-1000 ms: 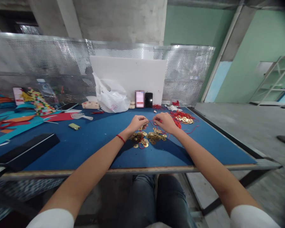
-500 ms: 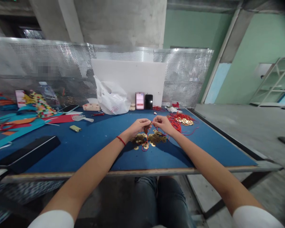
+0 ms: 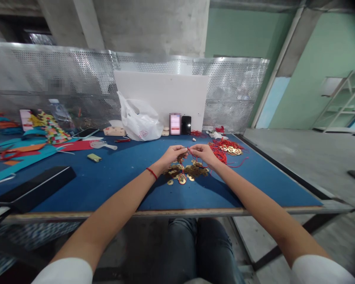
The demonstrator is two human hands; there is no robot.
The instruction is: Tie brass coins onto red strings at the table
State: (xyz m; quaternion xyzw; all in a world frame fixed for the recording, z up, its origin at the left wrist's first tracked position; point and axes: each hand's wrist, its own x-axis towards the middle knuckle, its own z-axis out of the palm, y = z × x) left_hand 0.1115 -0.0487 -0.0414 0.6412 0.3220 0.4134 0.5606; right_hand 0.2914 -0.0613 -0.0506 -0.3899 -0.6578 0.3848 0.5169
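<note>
Both hands meet above a loose pile of brass-coloured coins (image 3: 197, 170) on the blue table. My left hand (image 3: 174, 155) is closed in a pinch on a red cord (image 3: 182, 175), with a few coins hanging below its fingers. Close beside it, my right hand (image 3: 204, 153) pinches red cord too, fingertips nearly touching the left ones. The cord drops in a loop onto the coins under the hands. To the right lie a tangle of red cords (image 3: 220, 155) and a second heap of coins (image 3: 232, 150).
A white plastic bag (image 3: 142, 122), two upright phones (image 3: 186, 125) and a tissue pack (image 3: 114, 130) stand at the back. A black box-shaped object (image 3: 35, 185) and a small pale green item (image 3: 94, 157) lie left, near coloured strips and scissors (image 3: 6, 154). The table's front edge (image 3: 165, 213) is close.
The fingertips have drawn closer together over the cord, and fewer coins show at my left fingers. The hanging cord loop has shifted slightly. The view has tilted a little.
</note>
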